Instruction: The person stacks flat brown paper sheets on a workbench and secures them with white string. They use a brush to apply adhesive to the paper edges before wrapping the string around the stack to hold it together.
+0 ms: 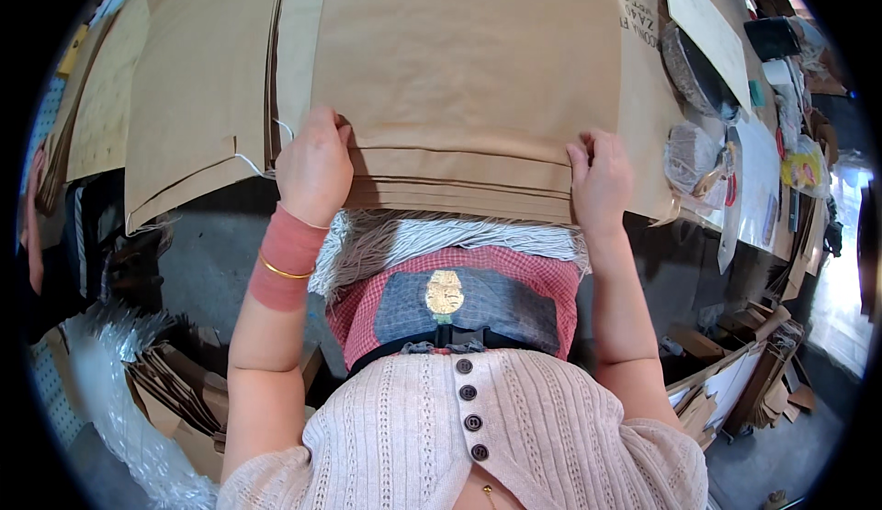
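Note:
A large brown kraft paper sheet [469, 60] lies on top of a stack in front of me, its near edge running between my hands. My left hand [317, 168] has its fingers curled in at the sheet's near left corner. At the near right corner my right hand [602, 179] pinches the edge between thumb and fingers. Below this sheet, several more brown paper edges [459, 193] show in stepped layers. Beside my left hand a white string [250, 164] sticks out over the neighbouring paper stack. A bundle of white strings [450, 234] hangs across my lap.
Another brown paper stack [202, 78] lies to the left. At the right are a wrapped ball of twine [691, 156], a white board [707, 32] and a yellow packet [805, 168]. Clear plastic wrap [138, 418] and boxes of cardboard pieces [726, 372] flank me below.

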A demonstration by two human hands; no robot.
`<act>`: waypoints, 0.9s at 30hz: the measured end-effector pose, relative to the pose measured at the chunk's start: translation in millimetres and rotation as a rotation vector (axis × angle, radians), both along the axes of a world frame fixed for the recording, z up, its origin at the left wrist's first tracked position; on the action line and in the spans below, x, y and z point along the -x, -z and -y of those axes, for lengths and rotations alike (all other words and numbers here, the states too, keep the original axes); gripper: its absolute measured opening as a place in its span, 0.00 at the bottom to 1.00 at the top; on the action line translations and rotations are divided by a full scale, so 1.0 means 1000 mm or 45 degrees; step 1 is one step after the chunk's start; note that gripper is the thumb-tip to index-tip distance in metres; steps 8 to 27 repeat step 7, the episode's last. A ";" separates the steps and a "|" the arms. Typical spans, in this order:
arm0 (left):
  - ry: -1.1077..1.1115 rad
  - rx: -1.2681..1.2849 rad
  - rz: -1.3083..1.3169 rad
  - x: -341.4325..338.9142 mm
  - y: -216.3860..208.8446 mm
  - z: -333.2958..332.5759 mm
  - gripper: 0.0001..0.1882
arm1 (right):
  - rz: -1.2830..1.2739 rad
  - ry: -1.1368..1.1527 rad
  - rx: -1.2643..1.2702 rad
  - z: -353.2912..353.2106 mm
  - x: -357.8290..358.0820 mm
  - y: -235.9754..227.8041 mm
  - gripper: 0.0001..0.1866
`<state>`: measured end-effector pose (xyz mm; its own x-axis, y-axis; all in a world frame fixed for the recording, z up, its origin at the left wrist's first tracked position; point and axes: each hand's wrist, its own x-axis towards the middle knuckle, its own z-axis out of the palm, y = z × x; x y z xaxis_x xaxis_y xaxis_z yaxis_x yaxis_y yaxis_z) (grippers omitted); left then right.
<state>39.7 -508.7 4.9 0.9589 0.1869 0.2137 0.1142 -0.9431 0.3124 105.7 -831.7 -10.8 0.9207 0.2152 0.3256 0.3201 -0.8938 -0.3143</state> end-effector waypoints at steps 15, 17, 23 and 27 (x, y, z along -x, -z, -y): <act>0.673 -0.197 0.120 0.012 -0.015 0.074 0.29 | -0.148 -0.680 0.074 -0.100 0.047 -0.003 0.40; 0.673 -0.197 0.120 0.012 -0.015 0.074 0.29 | -0.148 -0.680 0.074 -0.100 0.047 -0.003 0.40; 0.673 -0.197 0.120 0.012 -0.015 0.074 0.29 | -0.148 -0.680 0.074 -0.100 0.047 -0.003 0.40; 0.673 -0.197 0.120 0.012 -0.015 0.074 0.29 | -0.148 -0.680 0.074 -0.100 0.047 -0.003 0.40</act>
